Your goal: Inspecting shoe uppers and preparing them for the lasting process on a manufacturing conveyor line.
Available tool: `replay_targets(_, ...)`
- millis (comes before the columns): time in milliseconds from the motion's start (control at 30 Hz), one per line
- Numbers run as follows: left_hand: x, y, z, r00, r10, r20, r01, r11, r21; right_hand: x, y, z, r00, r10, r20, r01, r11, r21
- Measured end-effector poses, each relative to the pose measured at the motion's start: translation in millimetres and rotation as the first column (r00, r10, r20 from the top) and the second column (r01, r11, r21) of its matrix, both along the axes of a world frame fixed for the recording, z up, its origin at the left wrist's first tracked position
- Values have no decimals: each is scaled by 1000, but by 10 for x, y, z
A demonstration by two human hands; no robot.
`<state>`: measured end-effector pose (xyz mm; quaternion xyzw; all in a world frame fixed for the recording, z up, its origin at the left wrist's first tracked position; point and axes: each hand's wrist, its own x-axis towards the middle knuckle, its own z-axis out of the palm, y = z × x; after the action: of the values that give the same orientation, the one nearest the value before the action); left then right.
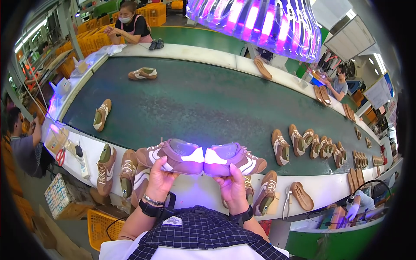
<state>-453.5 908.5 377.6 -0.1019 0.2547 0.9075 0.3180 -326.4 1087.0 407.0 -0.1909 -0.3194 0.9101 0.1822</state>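
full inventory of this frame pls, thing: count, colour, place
held shoes: 2, brown with white stripes, heel to heel, left shoe, right shoe
conveyor belt: 1, dark green, centre
shoes on belt: 2 far left; a row at right, exact count unclear
shoes on white ledge: several, brown, near left and near right
loose sole: 1, tan, ledge right
lamp: 1, purple glow, overhead
crates: several, orange, far back
co-workers: at least 3, around the belt, one at the far end
scissors: 1, red handles, left ledge
left hand: holds left shoe
right hand: holds right shoe
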Motion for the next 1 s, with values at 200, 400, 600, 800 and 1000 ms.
replay_targets(200,25,12,-2,1000,7,-1,-7,1000,-5,18,-4,-17,1000,-2,-14,2,1000,6)
replay_targets(400,27,-13,-45,1000,4,-16,-5,1000,-21,69,19,-83,999,12,-33,-10,999,45)
replay_targets(600,58,-32,110,991,31,-128,-43,994,-96,144,16,-14,999,-35,25,30,985,167)
replay_targets(800,60,-73,126,982,-9,-189,-15,992,-125,191,40,-17,998,-11,61,-3,973,229)
replay_targets(1000,78,-111,78,985,-50,-166,35,995,-93,195,37,-81,1000,6,-25,-3,994,111)
